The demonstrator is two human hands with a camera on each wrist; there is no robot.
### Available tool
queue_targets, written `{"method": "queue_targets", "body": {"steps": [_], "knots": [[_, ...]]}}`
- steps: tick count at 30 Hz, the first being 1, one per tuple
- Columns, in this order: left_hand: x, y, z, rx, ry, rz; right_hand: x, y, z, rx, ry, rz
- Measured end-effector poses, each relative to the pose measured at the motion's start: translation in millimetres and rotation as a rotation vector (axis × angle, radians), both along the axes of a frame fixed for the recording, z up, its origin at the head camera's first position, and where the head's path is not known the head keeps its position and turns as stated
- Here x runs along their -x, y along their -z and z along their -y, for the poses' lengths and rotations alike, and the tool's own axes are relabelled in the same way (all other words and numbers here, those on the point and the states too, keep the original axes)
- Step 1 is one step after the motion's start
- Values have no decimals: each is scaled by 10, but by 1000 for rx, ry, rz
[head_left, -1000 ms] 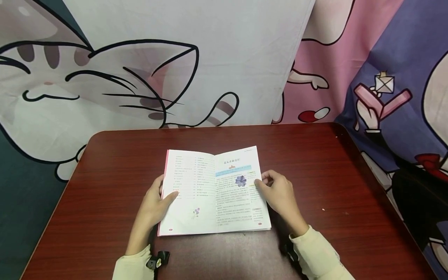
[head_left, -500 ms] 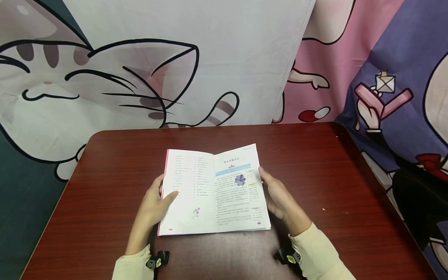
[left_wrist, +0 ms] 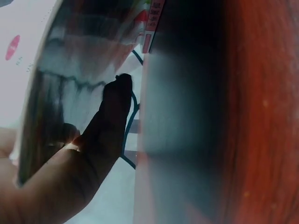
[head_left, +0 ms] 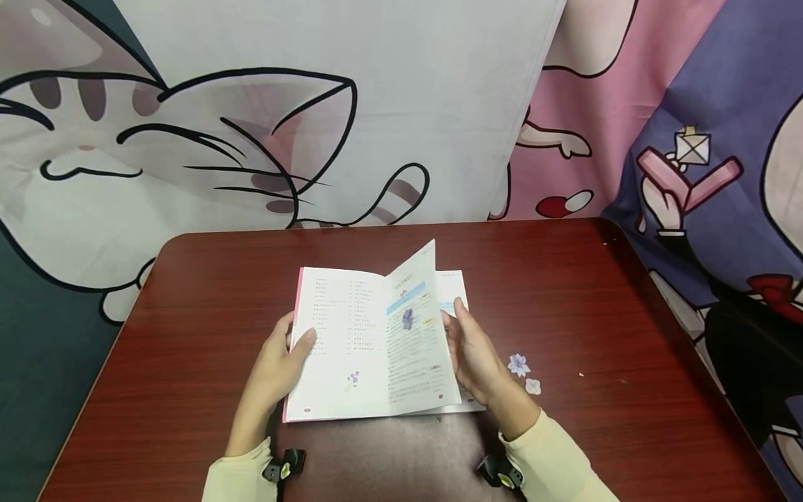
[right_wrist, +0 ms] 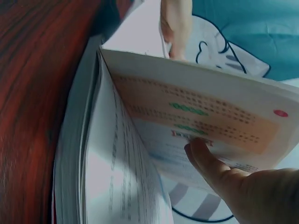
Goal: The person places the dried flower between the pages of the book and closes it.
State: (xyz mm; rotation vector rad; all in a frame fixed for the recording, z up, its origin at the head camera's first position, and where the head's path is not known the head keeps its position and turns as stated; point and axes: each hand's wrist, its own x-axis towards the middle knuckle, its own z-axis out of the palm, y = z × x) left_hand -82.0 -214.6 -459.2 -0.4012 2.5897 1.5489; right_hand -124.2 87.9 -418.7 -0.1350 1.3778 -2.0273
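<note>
An open book with a pink cover edge is held tilted above the brown table. At its left edge my left hand grips it, thumb on the left page and fingers behind the cover. One printed page, with a purple flower picture and a blue band, stands raised from the right half. Behind that raised page is my right hand, thumb pointing up. In the right wrist view, an extended finger of the right hand touches the back of the page, which has an orange text box.
Two small flower-shaped pieces, one purple and one white, lie on the table beside the right wrist. A cartoon-cat cloth hangs behind the table. Each wrist carries a small black device.
My right hand moved from the book's right edge inward, lifting the right page toward the left and baring the page beneath. The flower-shaped pieces came into sight. The left hand kept its grip.
</note>
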Motion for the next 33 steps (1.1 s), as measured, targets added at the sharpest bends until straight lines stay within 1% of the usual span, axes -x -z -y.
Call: {"method": "queue_targets", "body": {"steps": [5, 9, 12, 16, 18, 23, 28, 33], "knots": [[-22, -22, -6, -222, -22, -8, -77, -27, 172, -62, -55, -85], [-28, -48, -17, -340, -8, -29, -157, -13, 335, -143, -72, -159], [-38, -77, -24, -407, 8, -32, -221, 16, 438, -201, -92, -250], [-53, -100, -35, -460, 21, -38, -290, 56, 547, -284, -129, -373], [-58, -105, -40, -488, 18, -40, -320, 69, 587, -354, -138, -432], [-68, -101, -43, -553, 5, -26, -373, 93, 661, -512, -153, -522], [-65, -93, -48, -573, 6, -10, -414, 119, 706, -541, -185, -548], [-61, -92, -51, -575, 33, -30, -429, 139, 728, -549, -205, -545]]}}
